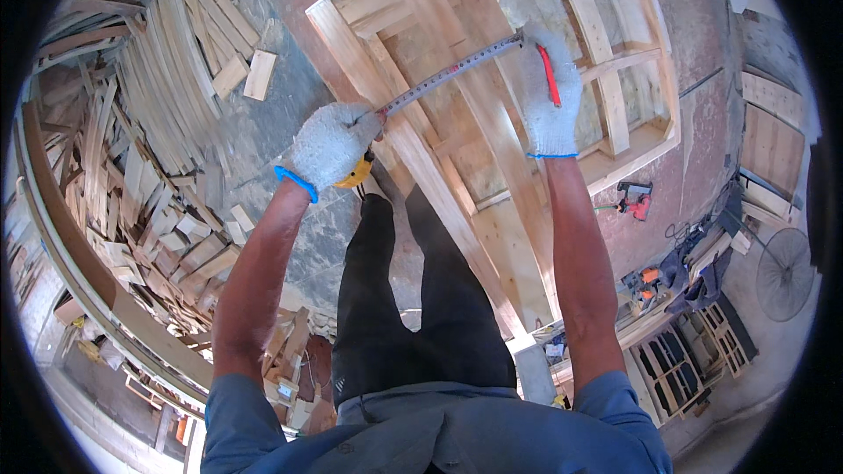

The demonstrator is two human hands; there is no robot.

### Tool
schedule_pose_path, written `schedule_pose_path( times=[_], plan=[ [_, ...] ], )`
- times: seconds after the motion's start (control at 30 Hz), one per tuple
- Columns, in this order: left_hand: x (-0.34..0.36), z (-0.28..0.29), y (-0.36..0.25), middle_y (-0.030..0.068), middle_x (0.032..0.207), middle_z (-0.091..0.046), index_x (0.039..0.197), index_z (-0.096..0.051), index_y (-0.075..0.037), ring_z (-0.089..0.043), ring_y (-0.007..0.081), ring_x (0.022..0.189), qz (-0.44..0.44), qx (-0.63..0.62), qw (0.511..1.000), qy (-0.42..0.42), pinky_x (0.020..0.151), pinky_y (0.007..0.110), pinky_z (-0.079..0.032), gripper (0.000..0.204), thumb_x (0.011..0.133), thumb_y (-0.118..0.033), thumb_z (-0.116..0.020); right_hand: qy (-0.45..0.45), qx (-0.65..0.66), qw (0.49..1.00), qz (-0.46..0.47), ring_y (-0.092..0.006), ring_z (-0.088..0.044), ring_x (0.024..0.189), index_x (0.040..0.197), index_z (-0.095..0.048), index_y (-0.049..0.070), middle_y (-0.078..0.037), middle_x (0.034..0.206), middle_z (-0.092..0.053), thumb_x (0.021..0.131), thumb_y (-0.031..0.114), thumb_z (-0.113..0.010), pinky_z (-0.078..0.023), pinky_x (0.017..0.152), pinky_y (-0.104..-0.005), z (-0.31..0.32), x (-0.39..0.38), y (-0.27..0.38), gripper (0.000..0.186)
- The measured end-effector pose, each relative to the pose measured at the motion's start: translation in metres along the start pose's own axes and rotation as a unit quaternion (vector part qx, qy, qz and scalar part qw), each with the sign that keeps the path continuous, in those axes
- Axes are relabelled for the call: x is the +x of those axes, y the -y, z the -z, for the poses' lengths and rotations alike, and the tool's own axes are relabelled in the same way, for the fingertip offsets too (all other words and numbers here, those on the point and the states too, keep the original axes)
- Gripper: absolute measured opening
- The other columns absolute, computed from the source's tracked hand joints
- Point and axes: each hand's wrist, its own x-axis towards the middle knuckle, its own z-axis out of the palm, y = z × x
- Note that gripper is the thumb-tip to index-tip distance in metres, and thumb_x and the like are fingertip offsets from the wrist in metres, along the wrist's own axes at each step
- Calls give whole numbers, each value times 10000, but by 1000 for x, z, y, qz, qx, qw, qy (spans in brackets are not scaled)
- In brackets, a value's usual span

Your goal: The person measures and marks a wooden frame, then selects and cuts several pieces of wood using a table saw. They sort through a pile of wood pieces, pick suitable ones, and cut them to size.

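Observation:
My left hand (334,145), in a white knit glove with a blue cuff, is closed at the near edge of a wooden frame (470,180). It grips a yellow tape measure (354,174), mostly hidden under the palm. The tape's pale blade (448,73) stretches out over the boards to my right hand (551,96), gloved the same way and slightly blurred. Those fingers are closed at the blade's far end, with a slim red pen (549,76) held along them. The frame has long planks, cross-pieces and a rounded far right corner.
Long strips (162,79) and a heap of wood offcuts (189,246) lie to the left. Right of the frame, a red nail gun (636,204) rests on the floor. Farther right stand a round fan (784,274) and a slatted wooden rack (672,369).

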Motion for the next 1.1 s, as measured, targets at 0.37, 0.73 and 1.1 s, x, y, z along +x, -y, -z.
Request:
schedule_pose_path(
  times=[0.37,0.73,1.1],
  plan=[
    [0,2,-2,59,713,-629,846,-693,-13,-596,147,655,15,-20,1000,-15,631,317,-491,303,975,-266,-588,30,-31,999,18,-226,-637,1144,1222,-646,18,-139,1207,-685,955,59,-616,-478,1006,-340,-2,9,4,272],
    [4,7,5,112,743,-668,895,-726,-47,-650,226,688,24,1,1000,-17,683,366,-517,318,962,-323,-583,43,16,999,-16,-196,-646,1098,1218,-654,13,-119,1192,-688,954,44,-620,-488,983,-314,-3,12,-4,268],
    [-3,6,-15,155,760,-657,894,-718,-46,-658,292,704,48,69,995,-51,677,399,-509,345,952,-361,-590,39,78,995,-41,-135,-630,1049,1203,-662,-2,-96,1137,-690,952,26,-633,-498,928,-267,-8,12,2,254]
  ],
)
